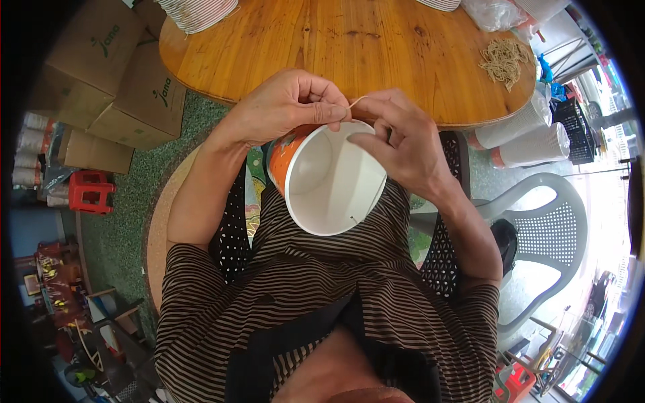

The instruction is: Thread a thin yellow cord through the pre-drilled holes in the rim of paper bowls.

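A large paper bucket [336, 178], orange printed outside and white inside, rests tilted on my lap with its mouth toward me. Over its far rim, my left hand [295, 101] pinches a thin tan cord [358, 100] between thumb and fingertips. The cord runs across to the bent fingers of my right hand [406, 138], which hold its other part; the right thumb sits apart, in front of the bucket's opening. A small dark mark [354, 218] shows inside the bucket near the near rim; whether it is a hole or a cord end I cannot tell.
The wooden table [349, 47] lies just beyond my hands, with a heap of tan cords [505, 62] at its right and stacked buckets [198, 12] far left. More stacked buckets [534, 146] and a grey chair [547, 228] stand right; cardboard boxes [138, 97] and a red stool [91, 191] left.
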{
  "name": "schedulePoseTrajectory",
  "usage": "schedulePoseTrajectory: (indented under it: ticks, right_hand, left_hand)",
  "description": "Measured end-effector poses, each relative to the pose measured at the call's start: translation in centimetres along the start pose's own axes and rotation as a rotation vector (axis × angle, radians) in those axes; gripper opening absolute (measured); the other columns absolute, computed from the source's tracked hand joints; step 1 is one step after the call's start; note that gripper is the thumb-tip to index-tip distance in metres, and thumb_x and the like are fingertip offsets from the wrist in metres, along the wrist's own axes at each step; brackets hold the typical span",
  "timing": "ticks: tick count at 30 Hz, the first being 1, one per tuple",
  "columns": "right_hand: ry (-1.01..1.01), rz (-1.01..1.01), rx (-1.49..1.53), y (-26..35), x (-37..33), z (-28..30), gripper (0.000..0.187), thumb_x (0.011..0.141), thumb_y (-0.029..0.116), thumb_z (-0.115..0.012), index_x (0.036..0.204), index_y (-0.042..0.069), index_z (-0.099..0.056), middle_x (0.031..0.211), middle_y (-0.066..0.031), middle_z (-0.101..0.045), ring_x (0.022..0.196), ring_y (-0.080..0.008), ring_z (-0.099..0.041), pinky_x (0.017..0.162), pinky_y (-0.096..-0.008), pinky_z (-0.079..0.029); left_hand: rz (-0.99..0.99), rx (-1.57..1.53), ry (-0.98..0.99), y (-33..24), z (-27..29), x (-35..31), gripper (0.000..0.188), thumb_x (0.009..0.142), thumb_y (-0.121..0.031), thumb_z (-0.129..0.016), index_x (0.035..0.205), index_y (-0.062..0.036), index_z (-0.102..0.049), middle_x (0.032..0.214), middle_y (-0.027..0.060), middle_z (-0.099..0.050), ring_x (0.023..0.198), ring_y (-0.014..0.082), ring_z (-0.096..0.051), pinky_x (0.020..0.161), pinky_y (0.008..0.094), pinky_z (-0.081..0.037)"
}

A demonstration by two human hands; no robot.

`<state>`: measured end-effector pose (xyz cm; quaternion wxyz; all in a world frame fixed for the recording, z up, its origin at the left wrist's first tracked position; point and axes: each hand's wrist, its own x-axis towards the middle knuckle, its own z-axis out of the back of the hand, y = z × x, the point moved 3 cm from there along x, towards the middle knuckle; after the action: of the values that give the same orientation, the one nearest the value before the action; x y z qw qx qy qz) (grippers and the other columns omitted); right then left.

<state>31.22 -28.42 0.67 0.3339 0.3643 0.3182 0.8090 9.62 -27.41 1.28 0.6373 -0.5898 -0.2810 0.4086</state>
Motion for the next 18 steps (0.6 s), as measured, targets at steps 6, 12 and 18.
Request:
schedulePoseTrajectory:
  ticks: [6,12,18]
  right_hand:
    - [0.0,0.005,0.015,-0.8,0.4,-1.3,0.037,0.081,0.016,-0.085,0.114,0.003,-0.072,0.101,-0.0092,-0.07,0.064,-0.0167,-0.059,0.063,-0.0302,-0.051]
    - [-0.114,0.012,0.175,-2.4,0.2,-2.0,0.014,0.084,0.008,-0.082,0.097,0.002,-0.078,0.089,-0.0095,-0.072,0.065,-0.0147,-0.063,0.058,-0.0284,-0.05]
    - [-0.119,0.018,0.124,-1.5,0.0,-1.6,0.006,0.086,0.002,-0.077,0.092,0.001,-0.077,0.084,-0.0092,-0.071,0.064,-0.0147,-0.063,0.056,-0.028,-0.049]
  left_hand:
    - [-0.087,-0.148,0.05,1.1,0.2,0.4,0.024,0.098,-0.021,-0.073,0.102,0.0024,-0.074,0.089,0.003,-0.073,0.078,0.0056,-0.065,0.072,0.0203,-0.052]
    - [-0.016,-0.182,0.041,0.7,0.0,-0.2,0.018,0.096,-0.018,-0.074,0.1,0.0,-0.072,0.086,0.0019,-0.072,0.077,0.0054,-0.064,0.072,0.0206,-0.051]
    - [-0.068,-0.196,0.031,1.8,0.3,0.1,0.023,0.098,-0.019,-0.073,0.103,0.0035,-0.072,0.091,0.0055,-0.074,0.082,0.0087,-0.069,0.076,0.0216,-0.055]
